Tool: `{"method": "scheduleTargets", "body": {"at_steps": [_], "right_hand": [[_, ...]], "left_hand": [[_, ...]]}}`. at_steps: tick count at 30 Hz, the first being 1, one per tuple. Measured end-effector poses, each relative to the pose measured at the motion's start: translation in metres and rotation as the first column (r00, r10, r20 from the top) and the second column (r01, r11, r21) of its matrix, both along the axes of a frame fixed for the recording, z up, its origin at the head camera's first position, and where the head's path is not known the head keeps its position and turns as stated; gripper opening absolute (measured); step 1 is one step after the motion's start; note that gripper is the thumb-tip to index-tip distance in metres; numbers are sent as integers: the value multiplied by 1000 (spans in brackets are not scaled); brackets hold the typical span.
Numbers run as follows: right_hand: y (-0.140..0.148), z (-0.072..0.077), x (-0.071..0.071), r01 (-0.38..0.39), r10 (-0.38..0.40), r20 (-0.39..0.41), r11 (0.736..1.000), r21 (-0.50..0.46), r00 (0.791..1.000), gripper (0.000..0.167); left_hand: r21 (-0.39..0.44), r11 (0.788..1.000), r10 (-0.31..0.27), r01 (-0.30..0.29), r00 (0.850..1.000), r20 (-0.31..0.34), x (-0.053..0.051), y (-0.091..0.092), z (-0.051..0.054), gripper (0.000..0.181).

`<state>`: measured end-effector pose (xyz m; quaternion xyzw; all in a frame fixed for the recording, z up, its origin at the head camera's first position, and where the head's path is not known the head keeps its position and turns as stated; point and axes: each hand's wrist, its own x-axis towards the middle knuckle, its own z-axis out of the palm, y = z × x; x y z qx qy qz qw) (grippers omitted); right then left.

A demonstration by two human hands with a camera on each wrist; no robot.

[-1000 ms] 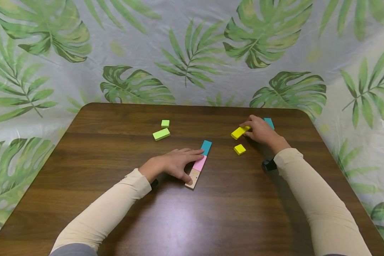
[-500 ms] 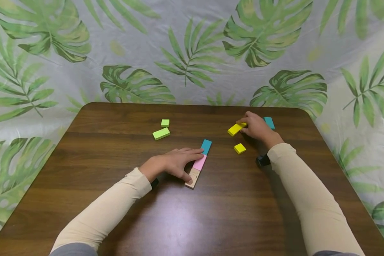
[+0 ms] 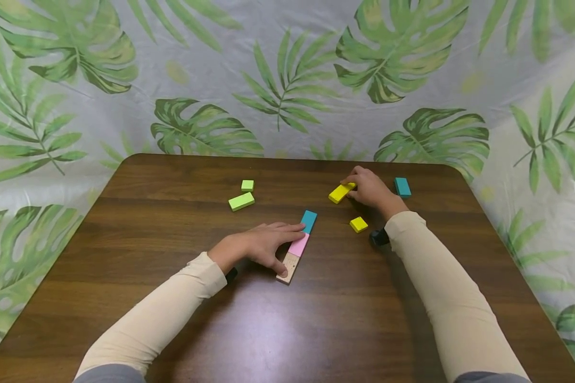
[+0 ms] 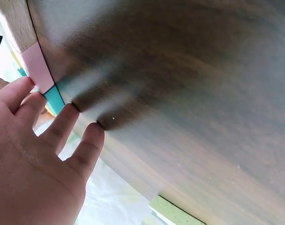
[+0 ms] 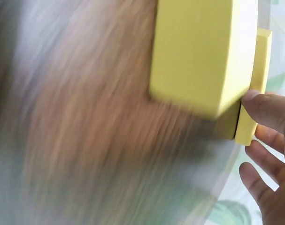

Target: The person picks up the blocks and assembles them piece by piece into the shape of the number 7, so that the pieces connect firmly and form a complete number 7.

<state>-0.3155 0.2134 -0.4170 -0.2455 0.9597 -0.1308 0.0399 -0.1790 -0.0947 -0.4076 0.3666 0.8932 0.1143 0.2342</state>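
Fingers of your right hand (image 3: pixel 371 189) pinch the oblong yellow block (image 3: pixel 339 193); a five-o'clock drift could bump the square yellow block (image 3: pixel 358 224). Your left hand (image 3: pixel 260 242) lies straight-fingered.

Free room right of pink block (image 3: pixel 299 244)

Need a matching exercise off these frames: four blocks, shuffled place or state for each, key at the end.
1. Pink block
2. Longer yellow block
3. Smaller green block
4. Wood-coloured block

A. Touched by the left hand's thumb
B. Just beyond the longer green block, seen from the person's side
C. Middle of a three-block row
D. Held by the right hand's fingers

Pairs: 1-C, 2-D, 3-B, 4-A
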Motion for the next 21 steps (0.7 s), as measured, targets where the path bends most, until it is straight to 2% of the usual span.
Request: {"method": "scheduleTargets", "body": {"at_steps": [12,21], "right_hand": [[-38,5,-3,-51,53,34,998,-36,998,38],[-45,4,-3,-57,58,35,998,-25,998,39]], "left_hand": [[-3,1000,7,-7,1000,7,1,-1,2,91],[-4,1000,-1,1,1000,-5,-1,-1,-1,91]]}}
